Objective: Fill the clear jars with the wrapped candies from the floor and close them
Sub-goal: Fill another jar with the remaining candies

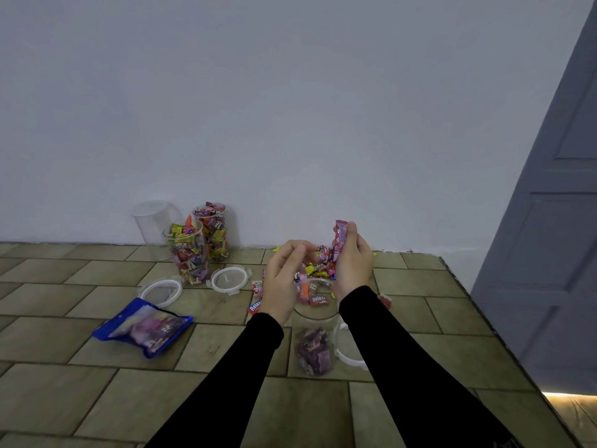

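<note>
Both hands hover at frame centre above an open jar (315,344) partly filled with candies: the left hand (284,282) has loosely curled fingers holding nothing I can make out, the right hand (352,263) grips pink wrapped candies (339,240). At far left an empty jar (155,224), then two filled jars (189,253), lids (231,279) and a blue bag (145,326); loose candies (315,286) lie between the hands

A brown tiled floor (97,344) is seen below a plain pale wall (290,108). A grey panelled door (555,221) is set at the right, with a strip of warm light (570,398) shown beneath it. A blue-edged plastic bag (143,328) is laid on the floor at the left.
</note>
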Tool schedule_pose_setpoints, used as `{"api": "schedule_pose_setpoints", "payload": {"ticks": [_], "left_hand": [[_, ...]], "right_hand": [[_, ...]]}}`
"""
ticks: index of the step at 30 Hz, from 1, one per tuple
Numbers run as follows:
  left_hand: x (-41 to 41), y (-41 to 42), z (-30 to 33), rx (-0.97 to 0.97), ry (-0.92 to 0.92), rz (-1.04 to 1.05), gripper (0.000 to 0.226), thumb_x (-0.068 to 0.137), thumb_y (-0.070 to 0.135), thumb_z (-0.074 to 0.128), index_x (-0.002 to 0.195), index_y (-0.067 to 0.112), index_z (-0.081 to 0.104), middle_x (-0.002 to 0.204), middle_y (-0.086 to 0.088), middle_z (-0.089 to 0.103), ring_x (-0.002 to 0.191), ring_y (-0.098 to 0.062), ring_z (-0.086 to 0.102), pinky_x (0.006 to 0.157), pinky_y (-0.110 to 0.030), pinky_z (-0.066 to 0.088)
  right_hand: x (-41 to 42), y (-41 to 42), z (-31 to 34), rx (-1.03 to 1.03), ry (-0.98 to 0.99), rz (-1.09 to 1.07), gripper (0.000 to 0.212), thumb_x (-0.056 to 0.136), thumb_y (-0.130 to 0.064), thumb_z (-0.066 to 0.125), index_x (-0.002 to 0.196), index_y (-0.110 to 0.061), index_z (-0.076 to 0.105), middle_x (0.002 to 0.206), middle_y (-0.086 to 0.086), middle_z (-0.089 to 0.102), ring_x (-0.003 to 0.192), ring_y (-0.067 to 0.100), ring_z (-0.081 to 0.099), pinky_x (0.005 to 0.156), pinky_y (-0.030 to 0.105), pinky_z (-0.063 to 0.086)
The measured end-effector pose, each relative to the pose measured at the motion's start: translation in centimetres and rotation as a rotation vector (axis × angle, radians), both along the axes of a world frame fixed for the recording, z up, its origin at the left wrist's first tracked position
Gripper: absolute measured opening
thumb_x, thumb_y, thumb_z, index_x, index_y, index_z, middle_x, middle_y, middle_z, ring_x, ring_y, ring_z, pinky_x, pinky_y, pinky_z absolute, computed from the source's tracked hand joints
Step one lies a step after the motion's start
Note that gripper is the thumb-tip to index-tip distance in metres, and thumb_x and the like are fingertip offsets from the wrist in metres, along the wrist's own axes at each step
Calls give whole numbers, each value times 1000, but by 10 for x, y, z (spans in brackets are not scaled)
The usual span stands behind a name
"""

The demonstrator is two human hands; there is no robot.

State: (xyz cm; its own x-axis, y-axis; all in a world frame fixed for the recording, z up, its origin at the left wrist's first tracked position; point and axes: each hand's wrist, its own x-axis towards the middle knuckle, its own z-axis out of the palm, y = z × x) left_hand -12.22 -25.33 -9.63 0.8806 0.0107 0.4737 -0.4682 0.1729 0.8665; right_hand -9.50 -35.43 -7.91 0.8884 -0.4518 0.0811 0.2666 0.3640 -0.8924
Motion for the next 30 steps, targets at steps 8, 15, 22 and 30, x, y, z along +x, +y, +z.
{"api": "schedule_pose_setpoints", "payload": {"ticks": [8,15,22,30], "left_hand": [[-11,-4,-51,-174,490,-130,77,86,65,32,99,0,70,92,-17,71,74,-23,67,62,-26,53],[1,-9,-72,-251,491,-117,85,89,66,23,90,-3,73,78,-17,71,66,-26,63,68,-32,51],[14,-1,-76,-237,495,-90,92,81,70,30,106,-11,66,89,-23,70,78,-32,64,75,-35,53],[18,1,-74,-217,490,-46,86,85,68,26,98,-5,71,85,-21,71,75,-31,64,78,-37,52]], "right_hand": [[-2,-2,0,-40,3,-36,57,100,-42,43,92,13,54,57,1,32,49,11,26,54,30,26],[1,2,5,-145,-39,71,62,99,-46,43,96,16,53,49,-5,39,47,12,33,56,37,31],[-6,-1,1,-368,-104,131,45,98,-41,47,63,-14,53,48,-3,38,47,11,35,51,26,32],[-9,7,0,-345,-167,84,27,87,-33,67,77,-7,68,63,-3,64,52,8,49,56,22,41]]}}
